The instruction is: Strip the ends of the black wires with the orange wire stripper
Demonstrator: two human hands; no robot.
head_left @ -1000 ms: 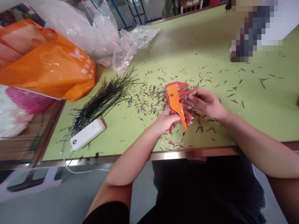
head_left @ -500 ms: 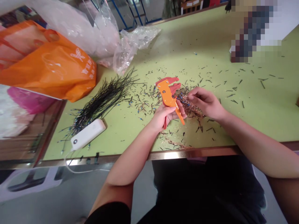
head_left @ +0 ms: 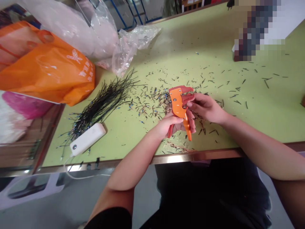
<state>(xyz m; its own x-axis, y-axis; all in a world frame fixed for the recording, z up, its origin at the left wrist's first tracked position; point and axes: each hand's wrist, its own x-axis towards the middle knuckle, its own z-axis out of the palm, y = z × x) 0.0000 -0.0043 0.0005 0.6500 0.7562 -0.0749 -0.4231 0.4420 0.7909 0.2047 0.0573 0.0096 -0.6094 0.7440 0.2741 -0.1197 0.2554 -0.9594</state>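
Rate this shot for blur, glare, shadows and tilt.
Head view: soft, even light, only faint shadows under the left hand and right hand; the orange stripping tool is sharp; the table's metal edge glints and slants across the frame; the clear plastic bags wash out; a pixelated patch masks the top right corner.

An orange-and-red wire stripper (head_left: 179, 106) is shown on a yellow-green table (head_left: 214, 41) strewn with black wire pieces (head_left: 102, 103), beside an orange bag (head_left: 52, 74) bearing white print and a white box (head_left: 87, 139).
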